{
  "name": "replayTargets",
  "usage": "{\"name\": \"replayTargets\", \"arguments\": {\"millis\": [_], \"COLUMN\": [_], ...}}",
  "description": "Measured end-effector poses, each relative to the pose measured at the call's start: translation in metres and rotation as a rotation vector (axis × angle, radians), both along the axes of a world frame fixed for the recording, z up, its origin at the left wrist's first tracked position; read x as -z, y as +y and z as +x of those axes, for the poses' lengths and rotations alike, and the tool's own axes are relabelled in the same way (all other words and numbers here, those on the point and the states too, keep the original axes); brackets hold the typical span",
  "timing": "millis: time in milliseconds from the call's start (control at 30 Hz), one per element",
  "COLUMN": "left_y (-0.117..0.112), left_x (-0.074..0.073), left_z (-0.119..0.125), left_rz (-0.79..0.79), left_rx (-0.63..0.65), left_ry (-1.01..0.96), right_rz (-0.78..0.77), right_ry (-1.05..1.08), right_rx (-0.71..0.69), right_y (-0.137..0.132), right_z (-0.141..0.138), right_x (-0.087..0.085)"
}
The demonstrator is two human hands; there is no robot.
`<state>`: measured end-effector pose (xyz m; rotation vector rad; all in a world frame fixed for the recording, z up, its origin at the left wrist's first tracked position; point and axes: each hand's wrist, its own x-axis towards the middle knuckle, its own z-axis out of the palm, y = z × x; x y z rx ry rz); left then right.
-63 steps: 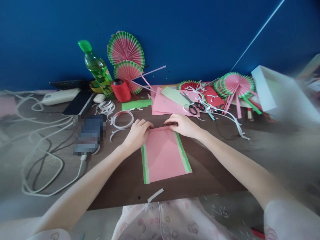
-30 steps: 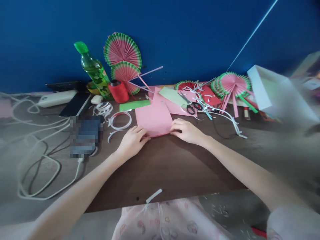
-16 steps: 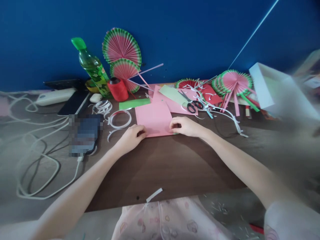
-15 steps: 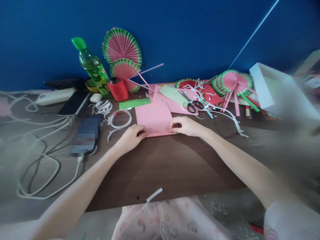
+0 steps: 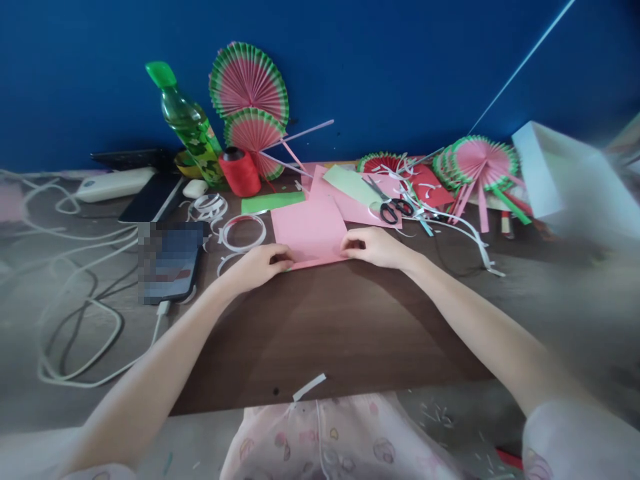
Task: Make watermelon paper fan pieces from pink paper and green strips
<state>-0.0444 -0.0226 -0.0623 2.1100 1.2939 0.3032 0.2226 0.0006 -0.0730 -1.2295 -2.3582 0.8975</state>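
Note:
A pink sheet of paper (image 5: pixel 309 229) lies on the brown table, its near edge slightly folded up, with a bit of green at the corner by my left hand. My left hand (image 5: pixel 264 265) pinches the near left corner between thumb and fingers. At the near right corner, my right hand (image 5: pixel 376 248) grips the same edge in the same way. Just beyond my right hand are black-handled scissors (image 5: pixel 395 208), resting on more pink paper (image 5: pixel 350 207) and a pale green sheet (image 5: pixel 353 187). A green strip of paper (image 5: pixel 273 202) sits behind the pink sheet.
Pleated pink-and-green paper fans (image 5: pixel 249 83) lean on the blue wall, near a green bottle (image 5: pixel 187 123) and a red thread spool (image 5: pixel 240 172). Rolls of white tape (image 5: pixel 243 233), a phone (image 5: pixel 173 263) and cables (image 5: pixel 80 383) are on the left. A white box (image 5: pixel 560 173) stands right.
The folded near edge of the pink sheet looks slightly more raised, and both hands remain pinching it. The whole view has shifted a little.

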Motion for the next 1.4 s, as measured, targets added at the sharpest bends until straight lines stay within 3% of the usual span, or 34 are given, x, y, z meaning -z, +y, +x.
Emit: {"name": "replayTargets", "arguments": {"millis": [167, 400, 933, 1400], "left_y": [0.0005, -0.0001, 0.0044, 0.0045], "left_x": [0.0022, 0.0065, 0.0035, 0.0039], "left_z": [0.0, -0.0031, -0.0012, -0.0011], "left_rz": [0.025, 0.06, -0.048, -0.004], "left_rx": [0.004, 0.018, 0.034, 0.037], "left_ry": [-0.005, -0.034, -0.058, -0.053], "right_rz": [0.006, 0.195, 0.068, 0.061], "right_ry": [0.039, 0.012, 0.127, 0.138], "right_rx": [-0.049, -0.186, -0.164, -0.151], "right_y": [0.0016, -0.0037, 0.0038, 0.0038], "right_z": [-0.0006, -0.0005, -0.0013, -0.0013], "right_x": [0.0035, 0.0017, 0.0101, 0.0094]}}
